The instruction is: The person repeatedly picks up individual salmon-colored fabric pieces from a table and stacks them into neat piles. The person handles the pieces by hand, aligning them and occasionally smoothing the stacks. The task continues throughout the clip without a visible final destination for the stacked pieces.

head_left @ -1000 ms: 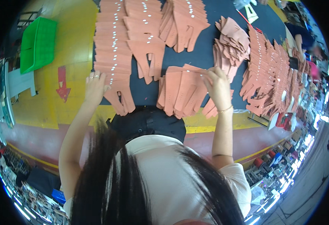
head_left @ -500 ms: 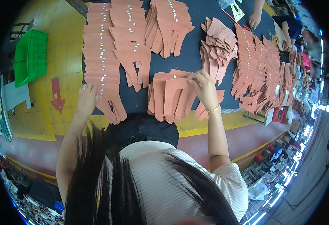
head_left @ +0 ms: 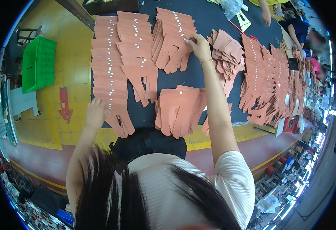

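On the dark table (head_left: 198, 80), right hand (head_left: 199, 43) fingers pinch a tan leather piece (head_left: 175, 48).

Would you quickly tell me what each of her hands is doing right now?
Left hand: open, resting flat on the left column of leather pieces.
Right hand: fingers pinched on the far stack of leather pieces.

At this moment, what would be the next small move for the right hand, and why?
Probably lift the top tan leather piece off its fanned stack. The right hand is stretched out with its fingertips pinched at that piece's upper edge, by a small white sticker, while the left hand rests flat on the near end of the left column of pieces, steadying it.
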Demonstrator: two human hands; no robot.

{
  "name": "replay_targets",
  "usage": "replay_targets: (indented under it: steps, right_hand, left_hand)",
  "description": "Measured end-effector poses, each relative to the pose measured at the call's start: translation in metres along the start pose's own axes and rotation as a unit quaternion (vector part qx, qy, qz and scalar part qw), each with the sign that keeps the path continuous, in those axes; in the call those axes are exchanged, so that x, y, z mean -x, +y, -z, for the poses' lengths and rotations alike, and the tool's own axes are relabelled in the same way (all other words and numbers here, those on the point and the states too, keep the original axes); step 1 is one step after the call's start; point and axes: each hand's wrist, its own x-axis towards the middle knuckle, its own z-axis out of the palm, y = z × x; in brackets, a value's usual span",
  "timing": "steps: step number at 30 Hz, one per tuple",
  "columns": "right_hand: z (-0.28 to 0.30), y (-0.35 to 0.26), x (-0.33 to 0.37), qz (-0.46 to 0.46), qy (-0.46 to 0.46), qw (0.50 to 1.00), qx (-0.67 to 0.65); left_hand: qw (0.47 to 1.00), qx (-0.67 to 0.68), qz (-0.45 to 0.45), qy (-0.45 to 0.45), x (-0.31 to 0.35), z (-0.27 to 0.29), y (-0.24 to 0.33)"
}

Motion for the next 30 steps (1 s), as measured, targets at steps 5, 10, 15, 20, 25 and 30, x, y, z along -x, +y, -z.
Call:
replay_targets:
  steps: [5,10,15,20,25,30]
  right_hand:
    - [-0.006,0.009,-0.011,0.001,0.014,1.0,0.0]
    - [-0.01,0.019,-0.016,0.017,0.016,1.0,0.009]
    - [-0.012,0.007,-0.01,0.123,0.115,0.97,0.175]
    - [-0.047,-0.068,0.028,0.269,0.031,0.961,0.051]
    - [-0.126,-0.147,0.112,0.257,-0.309,0.916,-0.016]
    - [-0.167,-0.174,0.157,0.206,-0.35,0.893,0.195]
  left_hand:
    - [1.0,0.023,-0.004,0.001,0.001,0.001,0.0]
    - [1.0,0.018,-0.008,0.012,0.002,0.006,0.003]
    - [0.999,0.029,-0.007,0.015,0.004,0.008,0.004]
    - [0.997,0.072,0.02,-0.012,0.005,-0.001,0.004]
    - [0.997,0.061,-0.004,0.039,0.008,0.0,0.004]
    - [0.996,0.032,-0.036,0.076,0.016,0.001,0.008]
